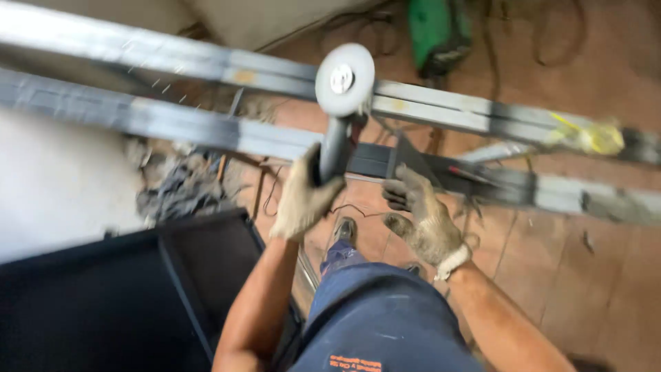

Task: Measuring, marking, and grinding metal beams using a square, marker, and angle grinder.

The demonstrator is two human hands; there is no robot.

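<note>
My left hand, in a worn grey work glove, grips the dark body of an angle grinder. Its round grey disc points up against the upper of two long grey metal bars. Pale flecks fly off to the left of the disc. My right hand, also gloved, rests with curled fingers on the lower metal bar, just right of the grinder. Below, my blue trousers and a dark shoe show.
A black metal frame stands at lower left. Grey rubble lies by a white wall. A green power tool and cables lie on the reddish tiled floor. Yellow tape wraps the upper bar at right.
</note>
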